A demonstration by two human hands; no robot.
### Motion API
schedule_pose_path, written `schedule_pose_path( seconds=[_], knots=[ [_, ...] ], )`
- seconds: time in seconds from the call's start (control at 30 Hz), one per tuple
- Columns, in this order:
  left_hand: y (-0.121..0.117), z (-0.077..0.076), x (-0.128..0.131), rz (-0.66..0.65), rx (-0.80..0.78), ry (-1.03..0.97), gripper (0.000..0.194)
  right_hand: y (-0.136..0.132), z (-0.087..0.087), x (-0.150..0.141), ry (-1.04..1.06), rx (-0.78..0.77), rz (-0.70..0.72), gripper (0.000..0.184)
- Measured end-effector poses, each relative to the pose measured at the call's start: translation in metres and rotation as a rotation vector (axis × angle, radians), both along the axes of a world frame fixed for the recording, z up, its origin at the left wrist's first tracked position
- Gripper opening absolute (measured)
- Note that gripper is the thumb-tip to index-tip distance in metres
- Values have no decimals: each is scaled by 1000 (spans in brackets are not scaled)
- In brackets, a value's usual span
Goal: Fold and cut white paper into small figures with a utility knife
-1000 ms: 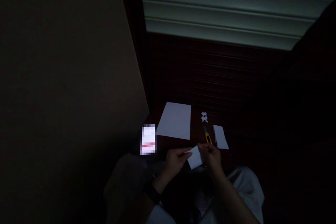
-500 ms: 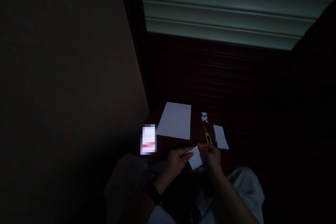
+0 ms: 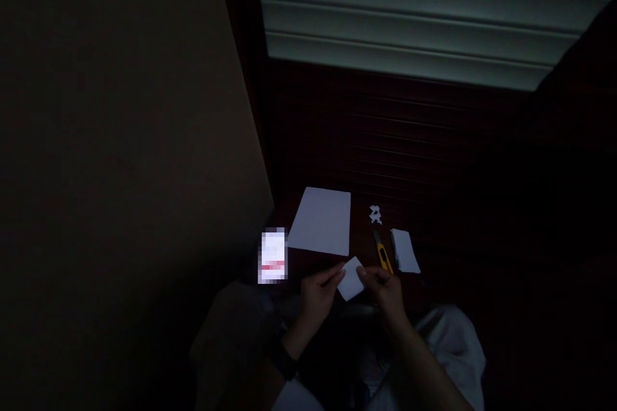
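Since a moment ago I have shifted the small paper [image 3: 351, 280] away from my lap and closer to the large sheet [image 3: 322, 221], and my right hand [image 3: 388, 297] has come leftward with it, baring more of the handle of the yellow cutter [image 3: 383, 258]. The dark tabletop [image 3: 361, 231] bears the large sheet, and I place everything else by that: to its right lie a few white scraps [image 3: 375, 215]; right of it and nearer me, the cutter, blade pointing away from me; farther right, beyond the cutter, a stack of papers [image 3: 405, 251]; just off its near left corner, a bright, blurred-out rectangle [image 3: 273, 257]. The small paper is between my hands, just on my side of the large sheet's near right corner, tilted so that one corner points away from me (it is too dark to tell whether it is folded). My left hand [image 3: 318, 298] has its left side pinched, thumb on top and fingers against the far edge; my right thumb and forefinger are closed on its right side, with only the paper's thickness between them.
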State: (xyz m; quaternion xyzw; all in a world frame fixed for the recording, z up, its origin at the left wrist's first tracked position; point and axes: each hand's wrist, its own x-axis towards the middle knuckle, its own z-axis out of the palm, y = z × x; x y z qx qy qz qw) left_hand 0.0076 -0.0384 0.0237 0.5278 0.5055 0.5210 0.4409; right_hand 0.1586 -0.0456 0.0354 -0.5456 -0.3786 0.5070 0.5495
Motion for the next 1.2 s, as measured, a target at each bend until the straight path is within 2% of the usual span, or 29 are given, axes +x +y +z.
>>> schedule_pose_path(
  seconds=[0.2, 0.4, 0.67, 0.93, 1.2],
  knots=[
    [-1, 1, 0, -16, 34, -24, 27, 3, 5, 2, -17, 34, -7, 22],
    [-1, 7, 0, -30, 61, -13, 26, 4, 5, 2, 24, 9, -12, 22],
    [-4, 8, -1, -14, 84, 30, 26, 7, 0, 4, -56, 34, -19, 23],
    [9, 22, 1, -49, 140, 137, 25, 7, 8, 4, -219, 66, 76, 24],
    [13, 33, -5, -126, 174, 177, 24, 5, 17, 6, -262, 80, 108, 24]
  ],
)
